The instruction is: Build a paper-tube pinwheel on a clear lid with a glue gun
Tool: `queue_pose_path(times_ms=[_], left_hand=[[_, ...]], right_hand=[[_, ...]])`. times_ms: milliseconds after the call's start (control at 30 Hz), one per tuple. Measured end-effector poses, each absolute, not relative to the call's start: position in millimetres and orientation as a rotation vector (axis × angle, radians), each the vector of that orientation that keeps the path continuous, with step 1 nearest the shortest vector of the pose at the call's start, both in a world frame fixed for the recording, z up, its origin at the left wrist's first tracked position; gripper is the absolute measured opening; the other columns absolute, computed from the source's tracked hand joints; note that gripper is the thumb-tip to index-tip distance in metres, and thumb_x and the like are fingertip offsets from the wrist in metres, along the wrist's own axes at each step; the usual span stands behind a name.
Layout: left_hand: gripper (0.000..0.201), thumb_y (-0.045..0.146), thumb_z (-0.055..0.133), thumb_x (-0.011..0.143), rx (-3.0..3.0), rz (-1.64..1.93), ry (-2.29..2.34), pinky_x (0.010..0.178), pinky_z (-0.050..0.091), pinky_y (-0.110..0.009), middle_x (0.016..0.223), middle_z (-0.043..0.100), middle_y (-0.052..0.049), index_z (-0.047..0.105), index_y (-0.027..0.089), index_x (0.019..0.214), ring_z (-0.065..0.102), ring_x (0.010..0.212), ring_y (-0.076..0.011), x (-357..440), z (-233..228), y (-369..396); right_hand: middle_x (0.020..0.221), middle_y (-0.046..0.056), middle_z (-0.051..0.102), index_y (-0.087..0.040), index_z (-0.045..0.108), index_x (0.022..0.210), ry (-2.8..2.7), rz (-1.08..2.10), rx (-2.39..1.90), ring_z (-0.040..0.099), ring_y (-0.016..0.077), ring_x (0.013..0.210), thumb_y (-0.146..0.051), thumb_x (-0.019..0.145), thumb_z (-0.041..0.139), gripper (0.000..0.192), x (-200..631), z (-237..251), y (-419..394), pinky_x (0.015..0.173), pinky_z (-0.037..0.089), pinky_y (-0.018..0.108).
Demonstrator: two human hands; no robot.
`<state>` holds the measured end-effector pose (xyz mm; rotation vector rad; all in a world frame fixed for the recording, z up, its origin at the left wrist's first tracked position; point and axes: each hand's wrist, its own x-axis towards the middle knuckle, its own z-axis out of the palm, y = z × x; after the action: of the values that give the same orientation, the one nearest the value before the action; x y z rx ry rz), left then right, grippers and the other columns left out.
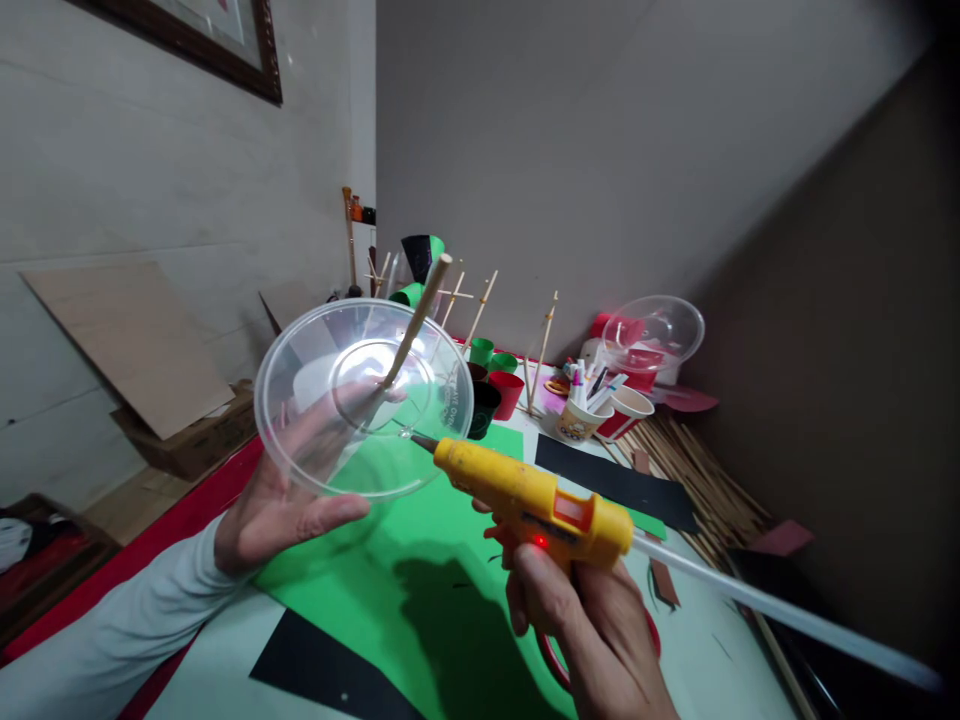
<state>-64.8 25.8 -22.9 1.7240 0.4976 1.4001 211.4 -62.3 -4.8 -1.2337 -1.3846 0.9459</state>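
Above green paper (345, 590), shiny clear bowl (352, 365) in left fingers (334, 516), yellow glue gun (510, 482) in right fingers (546, 582)

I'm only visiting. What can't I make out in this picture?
All in the head view:
- Left hand: its fingers show only dimly through the glossy clear bowl, so their grip is unclear.
- Glue gun: its handle is mostly hidden by the right hand.
- Red loop: that hand covers whatever it belongs to.
- Bowl's printing: too small and blurred to read fully.
- Framed picture: cut off by the top edge.
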Motion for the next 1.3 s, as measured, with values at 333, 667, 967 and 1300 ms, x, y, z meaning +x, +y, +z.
queue_pose_path(times_ms=[333, 667, 967, 1300], left_hand=[[0.062, 0.025, 0.067, 0.088, 1.518, 1.543, 0.381, 0.128, 0.037, -0.037, 0.154, 0.058, -0.002, 0.054, 0.029, 0.149, 0.039, 0.155, -0.0281, -58, -12, 34], [0.067, 0.025, 0.089, 0.064, 1.06, 1.908, 0.665, 0.133, 0.026, -0.054, 0.136, 0.071, -0.013, 0.072, 0.015, 0.127, 0.055, 0.141, -0.0341, -46, 11, 29], [0.058, 0.023, 0.08, 0.074, 1.259, 1.812, 0.572, 0.105, 0.056, -0.021, 0.133, 0.074, -0.01, 0.071, 0.015, 0.131, 0.064, 0.132, -0.0224, -52, 4, 30], [0.066, 0.022, 0.082, 0.073, 1.254, 1.741, 0.653, 0.109, 0.056, -0.023, 0.142, 0.069, -0.011, 0.066, 0.017, 0.137, 0.057, 0.142, -0.0259, -59, -2, 29]], right_hand=[[0.075, 0.0, 0.059, -0.019, 0.07, 0.085, -0.742, 1.555, -0.739, 0.041, 0.0066, 0.054, -0.049, 0.078, 0.087, 0.035, 209, 12, -36, 0.045, 0.037, 0.015], [0.066, 0.004, 0.069, -0.015, 0.063, 0.077, -0.987, 1.696, -1.187, 0.056, 0.0082, 0.041, -0.064, 0.081, 0.071, 0.05, 198, -42, -41, 0.042, 0.04, 0.018], [0.055, 0.002, 0.057, -0.025, 0.045, 0.063, -1.55, 1.536, -1.61, 0.055, 0.0138, 0.042, -0.076, 0.097, 0.043, 0.061, 205, -14, -50, 0.042, 0.039, 0.024], [0.047, -0.005, 0.021, -0.025, 0.026, 0.052, -2.281, 0.593, -1.737, 0.007, 0.0131, 0.045, -0.041, 0.105, 0.044, 0.058, 199, -5, -46, 0.048, 0.012, 0.035]])
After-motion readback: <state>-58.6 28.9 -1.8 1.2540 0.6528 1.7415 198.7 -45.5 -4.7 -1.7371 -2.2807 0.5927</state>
